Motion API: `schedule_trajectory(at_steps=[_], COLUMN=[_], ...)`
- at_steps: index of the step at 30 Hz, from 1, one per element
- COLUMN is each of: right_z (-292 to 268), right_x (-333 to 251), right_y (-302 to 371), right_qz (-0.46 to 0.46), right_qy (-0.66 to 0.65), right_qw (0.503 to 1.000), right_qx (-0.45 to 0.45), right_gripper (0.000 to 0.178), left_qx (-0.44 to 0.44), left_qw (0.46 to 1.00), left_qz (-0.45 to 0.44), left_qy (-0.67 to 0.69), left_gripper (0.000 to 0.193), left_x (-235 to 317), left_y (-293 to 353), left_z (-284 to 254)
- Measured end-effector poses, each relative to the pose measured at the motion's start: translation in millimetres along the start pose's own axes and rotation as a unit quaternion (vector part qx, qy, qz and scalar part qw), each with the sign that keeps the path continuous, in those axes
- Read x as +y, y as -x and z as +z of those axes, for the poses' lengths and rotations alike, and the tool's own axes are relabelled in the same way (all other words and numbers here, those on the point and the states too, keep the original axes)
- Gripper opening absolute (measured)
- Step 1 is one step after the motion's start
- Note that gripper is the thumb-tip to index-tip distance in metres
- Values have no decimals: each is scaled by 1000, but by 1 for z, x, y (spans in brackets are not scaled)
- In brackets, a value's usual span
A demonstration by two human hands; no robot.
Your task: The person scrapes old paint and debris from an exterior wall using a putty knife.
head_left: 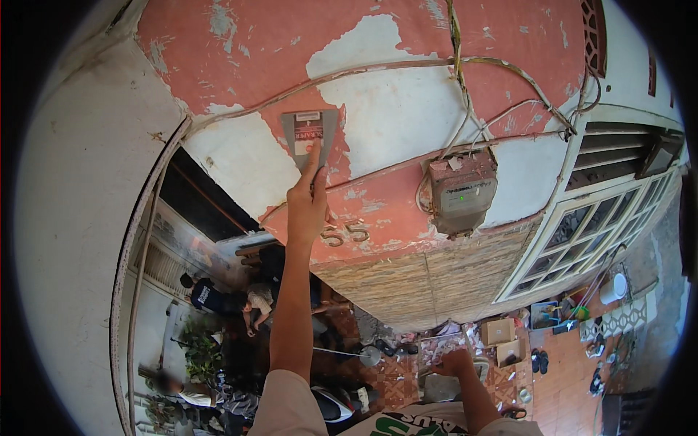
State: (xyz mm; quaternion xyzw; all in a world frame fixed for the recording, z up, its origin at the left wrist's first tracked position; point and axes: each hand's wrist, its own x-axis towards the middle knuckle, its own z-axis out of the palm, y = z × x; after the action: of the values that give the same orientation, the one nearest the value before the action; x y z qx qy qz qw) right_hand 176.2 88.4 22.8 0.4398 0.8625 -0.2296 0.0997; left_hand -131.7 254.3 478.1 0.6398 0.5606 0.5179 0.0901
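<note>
My left hand (307,200) reaches up and is closed round a paint scraper (327,131), its index finger laid along the blade. The wide grey blade with a red label lies against the wall (385,218), over a strip of pink paint between bare white patches. The handle is mostly hidden in my palm. Lower down, my right hand (454,362) is closed in a fist beside a grey, flat-topped thing (440,389). What its fingers hold, if anything, is hidden.
An electricity meter (462,190) and loose cables (363,67) run across the wall, right of the scraper. Metal digits (345,234) sit below my left hand. Far below are people (207,296), a motorbike (331,403), cardboard boxes (498,332) and paint flakes on tiles.
</note>
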Motion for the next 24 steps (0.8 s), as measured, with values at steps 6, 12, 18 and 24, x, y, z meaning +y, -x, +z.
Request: schedule_trajectory(at_steps=[6, 12, 18, 24], right_z=[-21, -23, -14, -7], right_x=[-7, -8, -13, -7], right_y=[-1, -4, -1, -4], right_qz=[5, -4, 6, -10], right_qy=[4, 25, 20, 3], right_qw=[999, 998, 997, 1000], right_qx=[-37, -54, -74, -7], right_gripper=[71, 74, 74, 64], left_qx=[2, 20, 53, 76], left_qw=[999, 997, 997, 996], left_qz=[-22, 67, 0, 40], left_qy=[-48, -39, 59, -35], left_gripper=[53, 56, 58, 53], left_x=[-5, -18, 34, -19], left_y=[-3, -2, -17, 11], left_z=[1, 15, 25, 21])
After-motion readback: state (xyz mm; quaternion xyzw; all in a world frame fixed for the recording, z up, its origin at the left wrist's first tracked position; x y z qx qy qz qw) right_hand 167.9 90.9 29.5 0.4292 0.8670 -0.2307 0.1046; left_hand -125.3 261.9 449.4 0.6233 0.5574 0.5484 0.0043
